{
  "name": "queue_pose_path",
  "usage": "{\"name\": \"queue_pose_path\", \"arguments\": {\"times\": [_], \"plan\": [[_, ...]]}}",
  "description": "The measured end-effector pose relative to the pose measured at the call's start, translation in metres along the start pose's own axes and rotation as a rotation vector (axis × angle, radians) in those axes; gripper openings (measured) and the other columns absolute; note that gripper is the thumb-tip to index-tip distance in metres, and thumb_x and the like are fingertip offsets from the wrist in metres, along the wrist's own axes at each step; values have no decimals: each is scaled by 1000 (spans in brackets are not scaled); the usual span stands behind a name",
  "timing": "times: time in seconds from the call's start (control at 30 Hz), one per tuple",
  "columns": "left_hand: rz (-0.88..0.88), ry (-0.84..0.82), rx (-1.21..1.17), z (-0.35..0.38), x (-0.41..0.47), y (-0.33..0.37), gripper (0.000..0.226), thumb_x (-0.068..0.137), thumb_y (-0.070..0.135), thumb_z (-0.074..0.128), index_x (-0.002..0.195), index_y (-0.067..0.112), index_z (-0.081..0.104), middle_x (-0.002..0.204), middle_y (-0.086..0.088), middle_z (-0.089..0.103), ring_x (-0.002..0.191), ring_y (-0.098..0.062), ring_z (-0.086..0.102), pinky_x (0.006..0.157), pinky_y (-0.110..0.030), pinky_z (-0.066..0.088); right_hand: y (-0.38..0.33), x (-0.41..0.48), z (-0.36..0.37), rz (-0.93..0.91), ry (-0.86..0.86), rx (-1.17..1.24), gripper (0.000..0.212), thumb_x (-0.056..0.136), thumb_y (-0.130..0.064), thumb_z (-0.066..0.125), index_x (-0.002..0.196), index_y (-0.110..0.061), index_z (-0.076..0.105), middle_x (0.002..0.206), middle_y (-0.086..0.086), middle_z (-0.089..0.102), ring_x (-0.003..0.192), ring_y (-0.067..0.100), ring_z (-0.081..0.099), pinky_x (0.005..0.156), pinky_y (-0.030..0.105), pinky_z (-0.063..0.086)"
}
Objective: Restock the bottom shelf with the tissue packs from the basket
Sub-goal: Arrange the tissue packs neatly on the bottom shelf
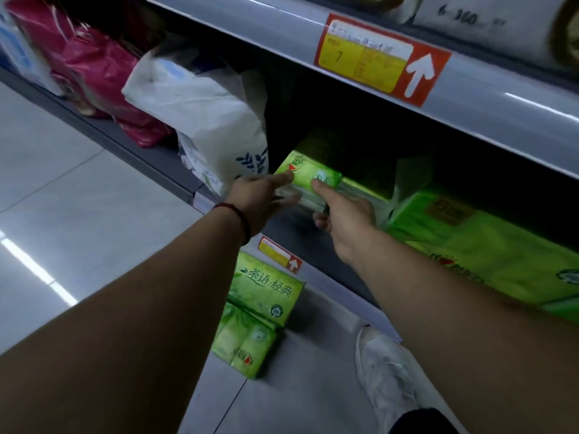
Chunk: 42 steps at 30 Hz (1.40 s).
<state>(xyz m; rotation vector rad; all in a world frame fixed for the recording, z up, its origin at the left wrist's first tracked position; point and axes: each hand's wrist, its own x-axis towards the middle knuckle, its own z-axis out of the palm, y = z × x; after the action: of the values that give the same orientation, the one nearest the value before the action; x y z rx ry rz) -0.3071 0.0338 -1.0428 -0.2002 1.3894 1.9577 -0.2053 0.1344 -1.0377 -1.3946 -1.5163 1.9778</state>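
A small green tissue pack point(308, 170) sits at the mouth of the bottom shelf point(291, 228), held between both hands. My left hand point(261, 198), with a red cord at the wrist, grips its left end, one finger lying on top. My right hand point(346, 222) holds its right end, the index finger stretched over the top and the thumb underneath. Two more green tissue packs point(260, 308) lie on the floor just below the shelf edge. The basket is out of view.
A large green tissue bundle point(476, 245) fills the shelf to the right. A white bagged pack point(206, 120) and pink packs point(103, 76) stand to the left. The upper shelf edge point(501, 104) overhangs, carrying a red price tag point(382, 57). My white shoe point(385, 371) rests on the tiled floor.
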Motion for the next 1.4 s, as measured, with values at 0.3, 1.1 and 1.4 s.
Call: {"name": "queue_pose_path", "arguments": {"times": [0.3,1.1,1.4], "plan": [[84,-141,499,1,15,6,22,96,19,69,116,9,63,105,-17,63,89,-26,63,72,-31,61,4,8,-8,-83,-7,35,24,88,-32,81,84,-14,66,74,3,72,76,25,74,86,45,63],[486,-211,1809,28,23,-9,49,90,5,52,136,23,49,148,-1,44,135,-31,44,106,-50,36,14,28,-26,-543,-218,-780,48,99,-21,63,145,-25,49,135,-4,62,116,21,62,98,38,52],[488,-205,1805,-3,5,-4,50,89,10,56,136,23,54,144,-6,51,132,-33,48,109,-50,39,19,18,-22,-565,-167,-852,48,96,-25,67,141,-21,51,135,0,61,115,24,61,98,43,52]]}}
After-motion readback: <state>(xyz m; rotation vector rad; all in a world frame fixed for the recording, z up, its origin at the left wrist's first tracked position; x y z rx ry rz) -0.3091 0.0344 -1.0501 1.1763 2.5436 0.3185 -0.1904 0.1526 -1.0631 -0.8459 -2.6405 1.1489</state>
